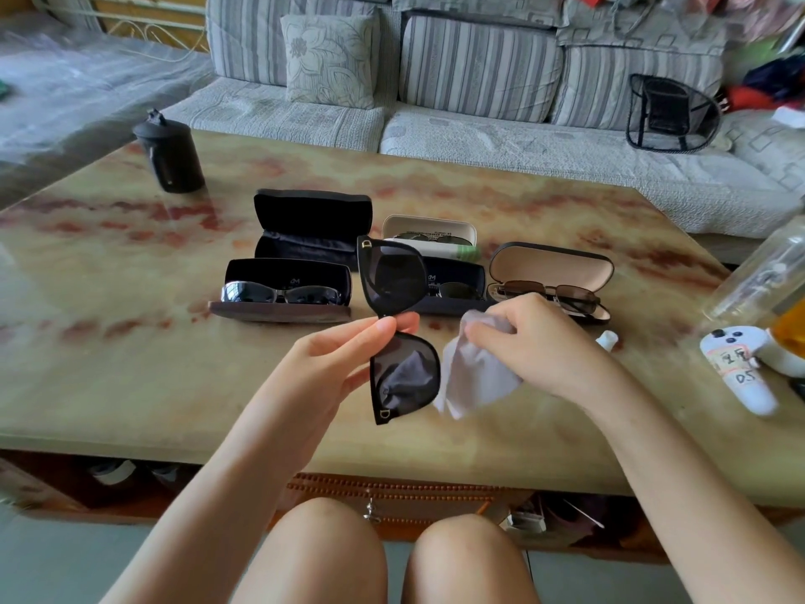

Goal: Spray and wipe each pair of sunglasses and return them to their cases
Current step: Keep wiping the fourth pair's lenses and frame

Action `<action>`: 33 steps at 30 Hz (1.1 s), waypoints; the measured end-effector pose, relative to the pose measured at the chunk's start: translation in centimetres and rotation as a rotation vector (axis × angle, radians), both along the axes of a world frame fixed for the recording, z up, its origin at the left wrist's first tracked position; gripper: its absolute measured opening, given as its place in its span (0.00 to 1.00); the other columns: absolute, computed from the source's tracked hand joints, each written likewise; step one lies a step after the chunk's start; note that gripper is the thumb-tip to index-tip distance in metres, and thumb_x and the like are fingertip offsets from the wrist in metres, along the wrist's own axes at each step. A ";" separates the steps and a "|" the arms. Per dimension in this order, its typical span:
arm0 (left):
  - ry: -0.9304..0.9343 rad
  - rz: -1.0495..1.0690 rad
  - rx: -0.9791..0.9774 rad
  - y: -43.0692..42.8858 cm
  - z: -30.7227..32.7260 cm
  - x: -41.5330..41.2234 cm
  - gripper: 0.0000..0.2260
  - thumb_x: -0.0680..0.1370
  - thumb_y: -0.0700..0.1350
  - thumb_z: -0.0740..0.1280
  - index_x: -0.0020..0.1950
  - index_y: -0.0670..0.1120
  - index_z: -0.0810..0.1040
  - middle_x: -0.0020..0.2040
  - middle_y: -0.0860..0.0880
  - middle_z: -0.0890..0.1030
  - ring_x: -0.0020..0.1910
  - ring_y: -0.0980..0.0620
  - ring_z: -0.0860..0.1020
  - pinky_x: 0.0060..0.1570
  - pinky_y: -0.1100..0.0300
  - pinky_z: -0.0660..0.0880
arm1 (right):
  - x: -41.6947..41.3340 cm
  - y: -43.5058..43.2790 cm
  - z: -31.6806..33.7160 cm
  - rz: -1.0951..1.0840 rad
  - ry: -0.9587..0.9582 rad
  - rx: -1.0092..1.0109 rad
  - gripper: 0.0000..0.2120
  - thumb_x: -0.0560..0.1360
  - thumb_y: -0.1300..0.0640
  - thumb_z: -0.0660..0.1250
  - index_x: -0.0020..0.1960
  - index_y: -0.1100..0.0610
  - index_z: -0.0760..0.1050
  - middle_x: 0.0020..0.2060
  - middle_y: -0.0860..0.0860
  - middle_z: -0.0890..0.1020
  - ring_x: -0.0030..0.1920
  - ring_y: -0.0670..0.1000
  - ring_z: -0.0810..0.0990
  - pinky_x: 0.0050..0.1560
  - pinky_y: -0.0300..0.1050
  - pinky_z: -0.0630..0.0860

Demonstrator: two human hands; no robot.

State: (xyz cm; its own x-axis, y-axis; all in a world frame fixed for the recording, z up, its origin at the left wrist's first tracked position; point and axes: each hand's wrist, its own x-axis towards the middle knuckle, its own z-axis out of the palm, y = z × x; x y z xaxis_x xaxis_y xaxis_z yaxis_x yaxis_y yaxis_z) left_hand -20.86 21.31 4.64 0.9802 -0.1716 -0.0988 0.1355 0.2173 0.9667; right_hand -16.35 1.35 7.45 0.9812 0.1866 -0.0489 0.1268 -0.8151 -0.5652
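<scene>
Upper left of frame: black canister [170, 154], well apart from the work. Centre left: empty black case [311, 224], lid raised, judged home for the pair in hand. Centre: left hand [348, 346] pinches black sunglasses [394, 276] at the bridge, frame stood on end above the table [130, 385]. Right hand [536, 337] bunches grey cloth [475, 377], one corner behind the lower lens. Recommended: keep fingertips off the lenses, wipe both faces lightly. Right: tan-lined case [551, 263] lies just beyond the knuckles and spray bottle [607, 340] near the wrist. Open room lies toward the near table edge.
</scene>
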 end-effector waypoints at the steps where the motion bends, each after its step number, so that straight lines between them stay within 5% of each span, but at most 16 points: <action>1: 0.005 -0.001 -0.008 -0.1 0.0 0.0 0.16 0.72 0.49 0.63 0.56 0.47 0.83 0.52 0.51 0.85 0.52 0.57 0.82 0.50 0.68 0.78 | 0.0 0.2 0.1 -0.008 0.030 0.056 0.20 0.78 0.56 0.62 0.28 0.56 0.63 0.27 0.51 0.60 0.27 0.49 0.60 0.25 0.36 0.59; 5: 0.038 -0.003 -0.026 -0.3 -0.2 -0.1 0.16 0.73 0.50 0.63 0.56 0.48 0.82 0.52 0.52 0.85 0.53 0.57 0.82 0.52 0.64 0.78 | 0.2 1.0 0.1 -0.032 0.077 0.247 0.19 0.76 0.56 0.62 0.28 0.60 0.65 0.28 0.53 0.63 0.30 0.51 0.64 0.33 0.47 0.64; 11: 0.080 -0.009 -0.042 -0.3 -0.4 -0.2 0.16 0.73 0.50 0.63 0.56 0.49 0.82 0.52 0.51 0.85 0.52 0.56 0.82 0.55 0.58 0.74 | -0.3 1.9 -0.2 -0.017 -0.004 0.245 0.17 0.73 0.57 0.68 0.31 0.64 0.66 0.27 0.51 0.59 0.30 0.48 0.58 0.32 0.44 0.55; 17: 0.077 -0.025 -0.049 -0.2 -0.5 -0.1 0.15 0.73 0.50 0.64 0.55 0.49 0.83 0.54 0.50 0.85 0.55 0.55 0.82 0.60 0.54 0.74 | -0.2 1.3 -0.5 0.010 -0.021 0.183 0.05 0.70 0.58 0.74 0.42 0.55 0.78 0.34 0.53 0.81 0.34 0.47 0.73 0.34 0.40 0.66; 21: 0.082 -0.027 -0.052 -0.2 -0.5 -0.1 0.16 0.73 0.49 0.64 0.56 0.47 0.83 0.54 0.50 0.85 0.55 0.54 0.82 0.60 0.55 0.74 | -0.1 1.0 -0.7 -0.013 -0.080 0.172 0.11 0.73 0.57 0.71 0.40 0.65 0.78 0.32 0.61 0.72 0.34 0.48 0.66 0.32 0.40 0.61; 26: 0.077 -0.022 -0.049 -0.1 -0.5 -0.1 0.15 0.73 0.49 0.63 0.55 0.48 0.83 0.53 0.51 0.85 0.53 0.56 0.82 0.54 0.58 0.74 | -0.4 0.8 -0.5 0.003 0.004 0.392 0.11 0.76 0.53 0.68 0.40 0.57 0.83 0.37 0.59 0.82 0.36 0.45 0.73 0.40 0.43 0.68; 33: 0.063 0.010 -0.074 -0.3 -0.8 -0.1 0.16 0.71 0.52 0.65 0.55 0.51 0.84 0.57 0.55 0.83 0.61 0.58 0.78 0.65 0.55 0.69 | -1.3 1.4 -0.5 0.005 0.037 0.682 0.10 0.77 0.54 0.67 0.43 0.57 0.84 0.39 0.54 0.86 0.42 0.47 0.81 0.48 0.48 0.76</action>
State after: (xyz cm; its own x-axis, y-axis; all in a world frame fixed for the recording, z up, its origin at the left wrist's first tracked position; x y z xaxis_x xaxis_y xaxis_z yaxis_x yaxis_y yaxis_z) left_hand -21.00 21.04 3.84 0.9741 -0.1710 -0.1482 0.1933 0.2890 0.9376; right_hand -17.65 2.74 6.98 0.9803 0.1918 0.0475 0.1000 -0.2746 -0.9564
